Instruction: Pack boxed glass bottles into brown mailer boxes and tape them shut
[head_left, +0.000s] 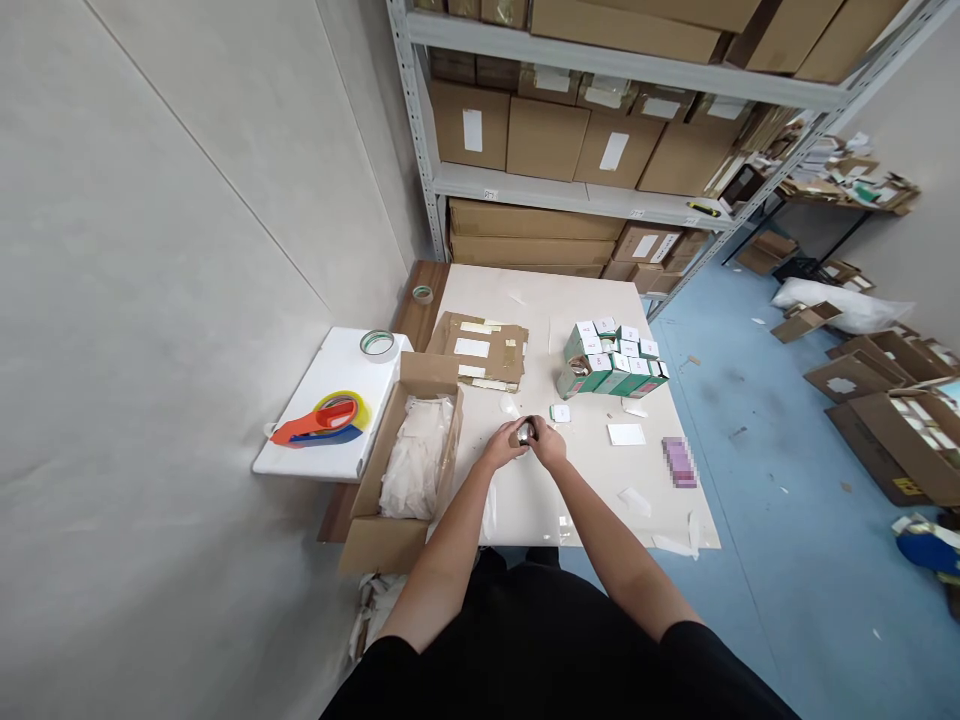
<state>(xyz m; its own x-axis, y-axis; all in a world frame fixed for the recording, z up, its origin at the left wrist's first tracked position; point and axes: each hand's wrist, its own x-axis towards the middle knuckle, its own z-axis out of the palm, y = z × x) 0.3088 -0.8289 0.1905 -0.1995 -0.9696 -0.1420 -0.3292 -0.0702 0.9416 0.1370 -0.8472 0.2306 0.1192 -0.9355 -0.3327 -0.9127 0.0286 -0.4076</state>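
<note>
Over the middle of the table (525, 510), my left hand (505, 444) and my right hand (548, 442) come together around a small, shiny, silvery round object (525, 433). Its kind does not show, and my fingers cover much of it. Both hands are closed on it from either side. Just beyond them lies a small white and green box (560, 413). A group of green and white boxes (611, 365) stands farther back to the right. To the left of my hands, an open cardboard box (454, 440) holds white wrapped items (417, 460).
Flattened cardboard (510, 352) lies at the table's back left. An orange tape dispenser (307, 428) and a tape roll (377, 343) rest on a white surface (300, 465) at left. A white card (625, 434) lies right. Shelving with cartons (547, 138) stands behind.
</note>
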